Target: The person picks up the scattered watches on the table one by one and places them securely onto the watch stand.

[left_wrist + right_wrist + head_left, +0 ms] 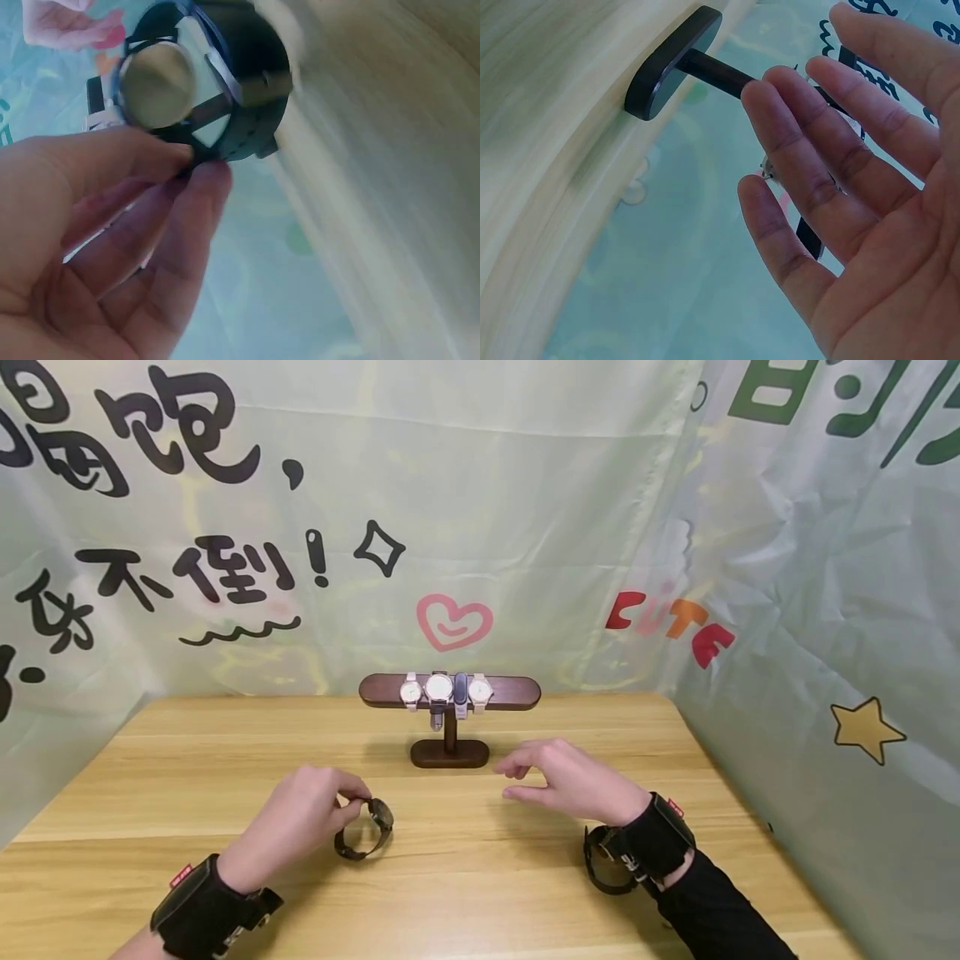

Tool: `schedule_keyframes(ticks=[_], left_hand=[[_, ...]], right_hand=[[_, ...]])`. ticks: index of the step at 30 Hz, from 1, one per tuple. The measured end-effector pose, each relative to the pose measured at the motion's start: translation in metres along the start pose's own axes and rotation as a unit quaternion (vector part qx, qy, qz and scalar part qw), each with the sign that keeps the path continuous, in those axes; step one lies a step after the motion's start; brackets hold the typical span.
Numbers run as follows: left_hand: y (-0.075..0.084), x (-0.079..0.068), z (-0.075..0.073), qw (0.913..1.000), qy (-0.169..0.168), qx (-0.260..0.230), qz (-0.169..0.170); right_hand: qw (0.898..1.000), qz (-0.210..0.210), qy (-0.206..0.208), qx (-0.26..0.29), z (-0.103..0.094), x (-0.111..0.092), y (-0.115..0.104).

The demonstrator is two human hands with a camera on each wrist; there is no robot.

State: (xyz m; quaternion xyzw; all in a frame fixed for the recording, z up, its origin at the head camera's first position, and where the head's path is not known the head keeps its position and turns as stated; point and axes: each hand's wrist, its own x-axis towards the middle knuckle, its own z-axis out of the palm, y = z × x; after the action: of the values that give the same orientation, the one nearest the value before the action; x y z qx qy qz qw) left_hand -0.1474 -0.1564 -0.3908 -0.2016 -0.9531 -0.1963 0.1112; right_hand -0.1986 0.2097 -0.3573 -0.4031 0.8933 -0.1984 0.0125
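My left hand pinches a dark wristwatch by its strap between thumb and fingertips. In the left wrist view the wristwatch shows its round face, and its black strap forms a loop. My right hand holds nothing; its fingers are apart and loosely bent, just right of the stand's base. Behind both hands stands a dark wooden watch stand, its upright post partly behind the right fingers in the right wrist view. Several watches hang side by side along its bar, mostly white-faced, with one slim dark band.
A black looped strap, partly hidden by the right wristband, lies by that wrist. The wooden table ends at a printed cloth backdrop behind and on both sides. Another black band wraps the left wrist.
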Motion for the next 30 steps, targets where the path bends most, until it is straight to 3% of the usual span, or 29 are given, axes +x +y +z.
schedule_keyframes(ticks=[3, 13, 23, 30], left_hand=[[-0.002, 0.002, 0.0, 0.9995, 0.008, -0.029, -0.002], [-0.002, 0.006, -0.003, 0.993, 0.072, -0.071, 0.062], [0.001, 0.01, -0.004, 0.991, 0.082, -0.095, 0.046], [0.006, 0.017, -0.004, 0.9873, 0.104, -0.108, 0.053]], right_hand=[[1.0, -0.005, 0.003, -0.001, 0.0, 0.0, 0.0], [1.0, -0.017, 0.012, -0.003, -0.001, -0.001, -0.003], [0.999, -0.03, 0.034, -0.022, 0.0, 0.001, -0.012], [0.996, -0.052, 0.063, -0.038, 0.002, 0.003, -0.022]])
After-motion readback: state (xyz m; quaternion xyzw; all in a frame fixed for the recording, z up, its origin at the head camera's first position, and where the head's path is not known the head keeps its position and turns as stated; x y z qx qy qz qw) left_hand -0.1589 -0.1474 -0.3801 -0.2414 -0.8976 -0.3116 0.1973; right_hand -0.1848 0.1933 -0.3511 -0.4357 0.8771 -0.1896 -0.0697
